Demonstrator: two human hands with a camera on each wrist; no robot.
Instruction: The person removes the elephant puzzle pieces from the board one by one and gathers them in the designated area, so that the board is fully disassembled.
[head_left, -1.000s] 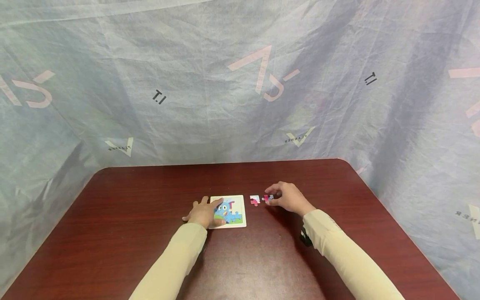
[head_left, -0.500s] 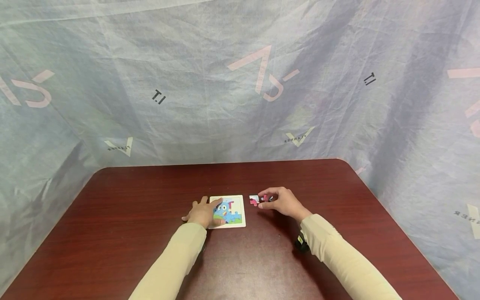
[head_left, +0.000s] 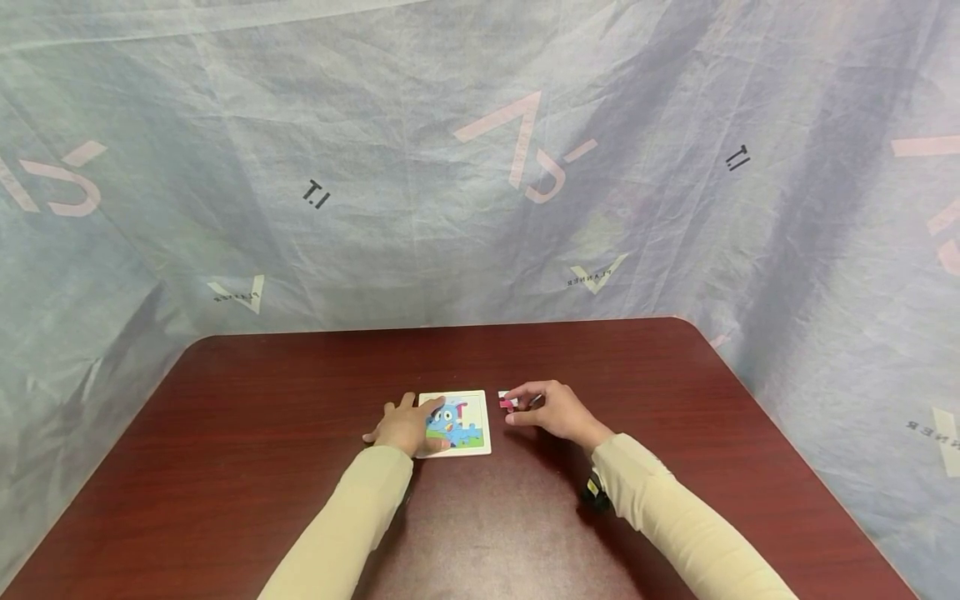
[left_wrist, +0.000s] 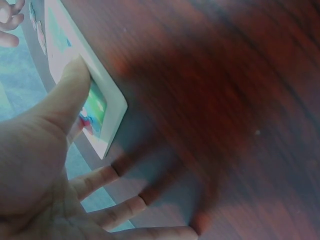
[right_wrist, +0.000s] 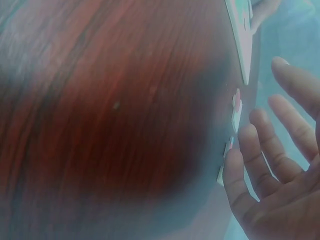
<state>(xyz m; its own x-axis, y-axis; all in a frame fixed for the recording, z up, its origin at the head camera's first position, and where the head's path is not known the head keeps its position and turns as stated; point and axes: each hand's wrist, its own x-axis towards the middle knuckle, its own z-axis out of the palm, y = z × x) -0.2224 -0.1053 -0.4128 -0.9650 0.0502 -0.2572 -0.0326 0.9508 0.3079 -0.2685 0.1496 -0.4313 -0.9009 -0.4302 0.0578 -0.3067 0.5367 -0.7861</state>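
In the head view my left hand [head_left: 403, 428] lies spread over the left side of a square puzzle board [head_left: 488, 427] with a blue cartoon character. My left thumb [left_wrist: 75, 82] rests on the board in the left wrist view, while other fingertips reach down to the table beyond its corner. Above two loose jigsaw pieces, my right hand [head_left: 558, 412] holds its thumb and fingers apart, fingertips right at the pink-and-white piece [head_left: 506, 400]. That piece [right_wrist: 236, 112] and the other piece [right_wrist: 221, 174] lie on the table in the right wrist view; the hand mostly hides the second from the head.
The board and pieces sit on a dark red wooden table [head_left: 300, 392] with rounded far corners. A grey printed cloth [head_left: 390, 217] hangs behind and around it. A dark device [head_left: 595, 492] is strapped under the right wrist.
My right hand has moved left and slightly nearer, from the right-hand piece over toward the pink-and-white one. The left hand and the board have stayed in place.
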